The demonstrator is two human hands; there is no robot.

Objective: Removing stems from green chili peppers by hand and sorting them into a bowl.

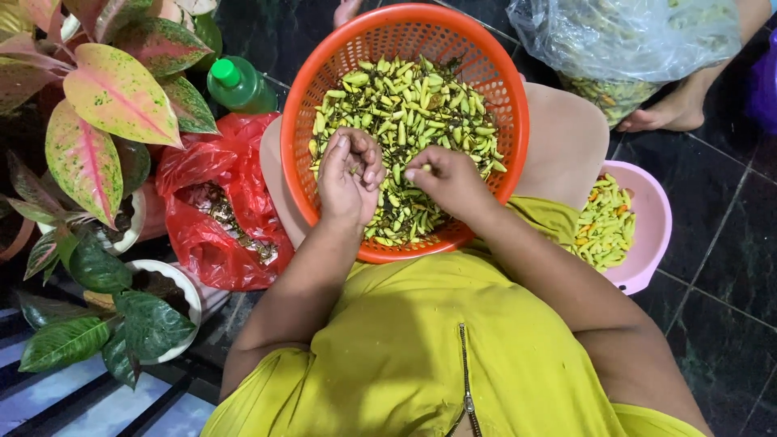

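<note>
At the far left stand potted plants [105, 105] with pink and green leaves, in white pots on the dark floor. Just beside them is a green plastic bottle [240, 84] with a green cap, and below it a red plastic bag [212, 206] lies open, with brownish scraps inside. Next comes the orange basket [380, 44], which rests on the lap of the person and is full of small green chillies [409, 105], with some dark stems among them. The left hand [348, 174] is over the near part of the basket, with the fingers curled closed around a few chillies, of which only a little shows between the fingers. The right hand [449, 180] is close beside it, also over the chillies, and pinches one small pale chilli between thumb and fingertips. To the right of the knee, a pink bowl [651, 218] on the floor holds more chillies, green with some orange ones. At the top right there is a clear plastic bag [623, 36] with chillies inside, and near it a bare foot [668, 117] of another person on the tiles.
</note>
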